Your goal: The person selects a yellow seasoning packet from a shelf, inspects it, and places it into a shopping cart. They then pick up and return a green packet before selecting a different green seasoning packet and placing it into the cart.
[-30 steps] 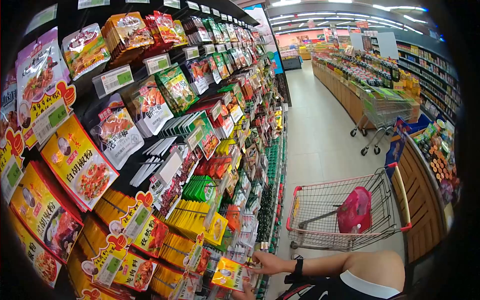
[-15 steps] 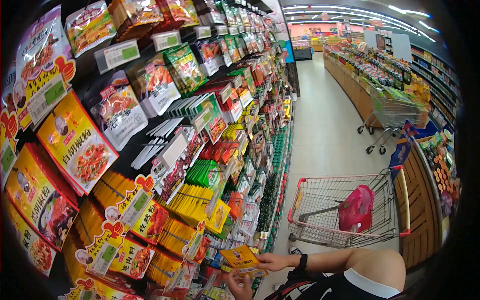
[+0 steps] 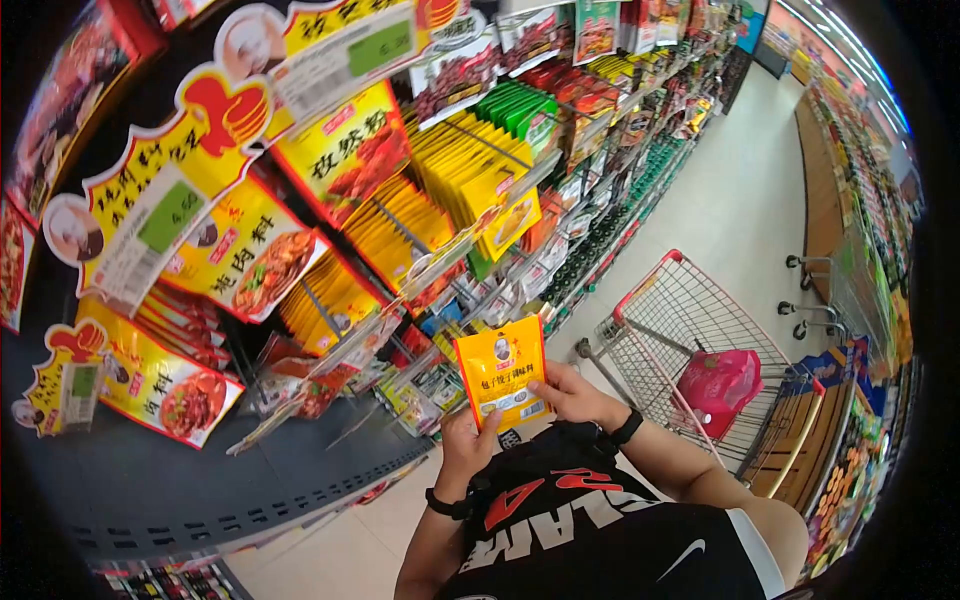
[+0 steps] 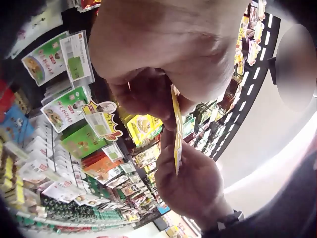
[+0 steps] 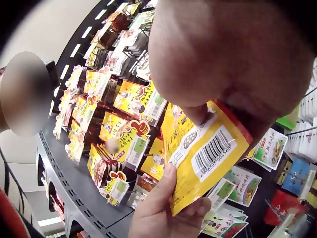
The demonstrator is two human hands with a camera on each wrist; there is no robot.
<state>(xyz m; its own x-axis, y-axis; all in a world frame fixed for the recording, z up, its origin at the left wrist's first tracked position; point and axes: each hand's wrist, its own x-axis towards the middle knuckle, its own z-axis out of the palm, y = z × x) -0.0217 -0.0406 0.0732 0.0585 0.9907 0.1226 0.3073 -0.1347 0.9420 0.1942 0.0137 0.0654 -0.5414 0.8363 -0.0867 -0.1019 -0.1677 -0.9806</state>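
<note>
A yellow seasoning packet with red edges and dark printing is held upright in front of the chest, its printed face toward the head camera. My left hand pinches its lower left corner, thumb on the front. From the right side, my right hand grips the lower edge with the thumb over the print. In the right wrist view a barcode shows on the packet, with the left hand below it. The left wrist view shows the packet edge-on between both hands.
Hooks of hanging seasoning packets with price tags fill the left side, above a dark shelf base. A shopping cart holding a pink bag stands to the right in the aisle. Another cart is farther right.
The view has tilted down and closer to the lower racks. Both hands have brought the packet away from the rack, up before the chest, and turned its face toward the head camera.
</note>
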